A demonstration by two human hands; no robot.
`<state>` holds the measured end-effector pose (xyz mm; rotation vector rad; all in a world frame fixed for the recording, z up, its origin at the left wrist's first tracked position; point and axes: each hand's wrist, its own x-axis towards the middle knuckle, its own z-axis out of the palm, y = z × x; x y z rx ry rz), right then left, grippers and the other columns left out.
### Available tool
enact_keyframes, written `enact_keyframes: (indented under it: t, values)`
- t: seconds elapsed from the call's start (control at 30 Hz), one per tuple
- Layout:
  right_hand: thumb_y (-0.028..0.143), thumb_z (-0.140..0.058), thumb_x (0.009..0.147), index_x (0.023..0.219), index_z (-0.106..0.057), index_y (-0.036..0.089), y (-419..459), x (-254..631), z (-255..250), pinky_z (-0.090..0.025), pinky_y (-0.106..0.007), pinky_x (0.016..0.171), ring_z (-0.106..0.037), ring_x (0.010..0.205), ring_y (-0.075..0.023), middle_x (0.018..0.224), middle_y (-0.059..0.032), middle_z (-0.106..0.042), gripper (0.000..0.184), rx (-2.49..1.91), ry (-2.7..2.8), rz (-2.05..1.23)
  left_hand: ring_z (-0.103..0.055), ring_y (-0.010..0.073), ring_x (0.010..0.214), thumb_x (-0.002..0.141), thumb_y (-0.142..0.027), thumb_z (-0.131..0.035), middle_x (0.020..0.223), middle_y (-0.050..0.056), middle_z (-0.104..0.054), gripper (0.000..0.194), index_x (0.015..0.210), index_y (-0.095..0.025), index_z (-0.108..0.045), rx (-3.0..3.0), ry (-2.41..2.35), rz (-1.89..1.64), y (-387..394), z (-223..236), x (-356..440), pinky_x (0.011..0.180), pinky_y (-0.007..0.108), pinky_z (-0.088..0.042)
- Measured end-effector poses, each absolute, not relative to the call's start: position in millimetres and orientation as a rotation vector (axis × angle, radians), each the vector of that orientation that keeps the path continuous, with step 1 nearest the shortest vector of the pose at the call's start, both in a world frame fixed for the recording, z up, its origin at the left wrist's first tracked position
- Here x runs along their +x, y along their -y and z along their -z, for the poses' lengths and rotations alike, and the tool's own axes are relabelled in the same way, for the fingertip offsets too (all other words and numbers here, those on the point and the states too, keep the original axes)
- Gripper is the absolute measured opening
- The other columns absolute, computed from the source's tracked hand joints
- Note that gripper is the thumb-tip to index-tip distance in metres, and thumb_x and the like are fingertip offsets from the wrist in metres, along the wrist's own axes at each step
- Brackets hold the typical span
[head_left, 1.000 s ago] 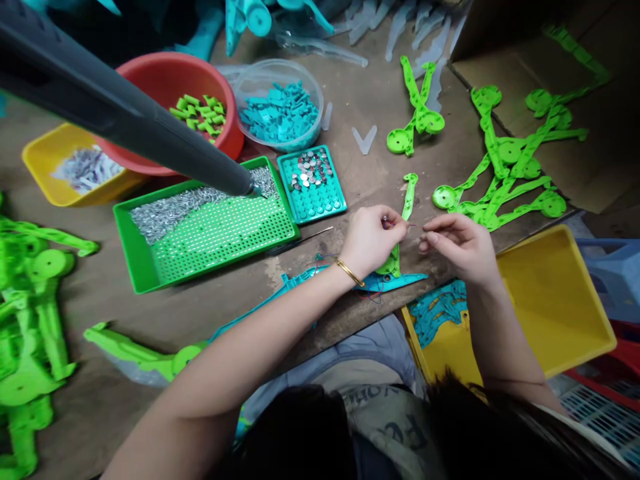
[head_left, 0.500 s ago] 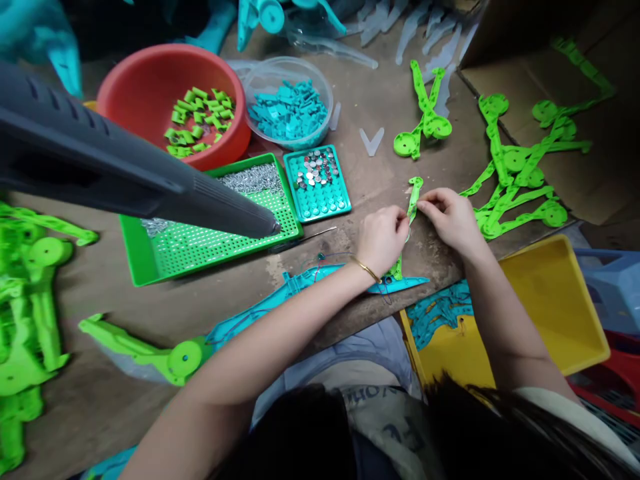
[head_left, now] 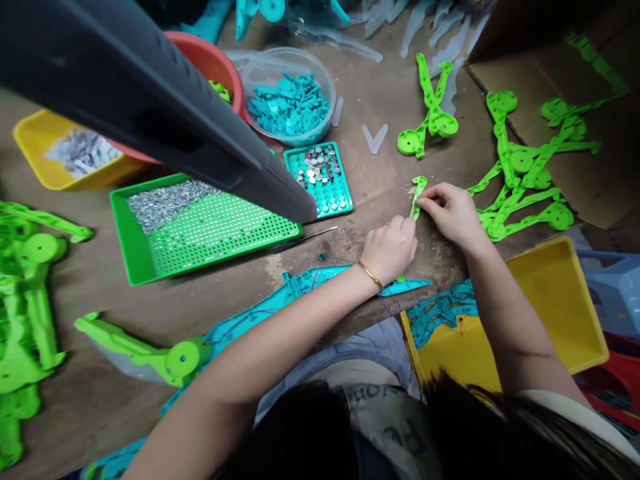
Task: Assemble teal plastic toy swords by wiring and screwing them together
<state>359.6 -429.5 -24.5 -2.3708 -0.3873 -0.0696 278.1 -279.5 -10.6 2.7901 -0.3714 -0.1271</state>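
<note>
One slim, bright green plastic strip, hooked at its upper end, lies on the brown table, partly hidden. The right hand has thumb and fingertips drawn together at its upper part; the left hand curls over its lower part; what either grips cannot be told. One blue shell passes beneath the left wrist; beyond sit two trays and one clear tub.

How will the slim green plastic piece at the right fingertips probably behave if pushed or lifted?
The green piece is probably light, being slim; fairly stiff, its exposed length looking straight; and unlikely to roll, given its hooked end.
</note>
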Motion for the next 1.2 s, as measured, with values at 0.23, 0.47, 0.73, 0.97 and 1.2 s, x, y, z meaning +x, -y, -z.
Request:
enact_keyframes:
  t: [0.23, 0.47, 0.73, 0.97, 1.2]
  values:
    - [0.023, -0.062, 0.078, 0.077, -0.068, 0.017, 429.2, 358.6, 17.9, -0.043, -0.030, 0.070, -0.058, 0.069, -0.0173, 0.079, -0.0045, -0.069, 0.008, -2.485, 0.428, 0.079, -0.065, 0.0242, 0.091, 0.094, -0.024, -0.034, 0.104, 0.011, -0.062, 0.037, 0.123, -0.015, -0.056, 2.795, 0.436, 0.146, 281.3, 11.6, 278.3, 0.069, 0.034, -0.051]
    - [0.021, -0.060, 0.079, 0.071, -0.066, 0.018, 418.9, 366.5, 4.4, -0.042, -0.034, 0.069, -0.059, 0.070, -0.0214, 0.076, -0.0065, -0.068, 0.011, -2.742, 0.557, 0.007, -0.065, 0.0250, 0.088, 0.094, -0.023, -0.034, 0.102, 0.013, -0.061, 0.035, 0.117, -0.013, -0.058, 2.804, 0.493, 0.133, 283.2, 14.6, 278.7, 0.067, 0.035, -0.051]
    - [0.022, -0.044, 0.090, 0.104, -0.068, 0.017, 426.1, 335.1, 5.3, -0.046, -0.037, 0.071, -0.057, 0.093, -0.0275, 0.100, -0.0122, -0.063, 0.028, -2.844, 0.780, 0.022, -0.066, 0.0257, 0.088, 0.093, -0.022, -0.036, 0.100, 0.013, -0.062, 0.030, 0.106, -0.013, -0.061, 2.753, 0.456, 0.160, 284.5, 14.9, 281.6, 0.070, 0.035, -0.052]
    - [0.028, -0.042, 0.094, 0.130, -0.058, 0.022, 441.4, 318.0, 18.2, -0.049, -0.038, 0.084, -0.055, 0.103, -0.0247, 0.112, -0.0097, -0.059, 0.039, -2.688, 0.728, 0.043, -0.066, 0.0196, 0.086, 0.088, -0.016, -0.049, 0.098, 0.007, -0.069, 0.048, 0.135, -0.018, -0.047, 2.404, 0.209, 0.087, 264.6, 11.1, 276.6, 0.080, 0.032, -0.051]
    - [0.030, -0.046, 0.094, 0.122, -0.063, 0.021, 432.4, 313.3, 24.0, -0.047, -0.039, 0.087, -0.054, 0.104, -0.0261, 0.109, -0.0105, -0.059, 0.034, -2.693, 0.621, 0.138, -0.062, 0.0127, 0.068, 0.079, -0.013, -0.063, 0.079, 0.004, -0.071, 0.014, 0.091, -0.012, -0.070, 1.987, -0.148, 0.194, 253.3, 17.9, 282.8, 0.064, 0.023, -0.049]
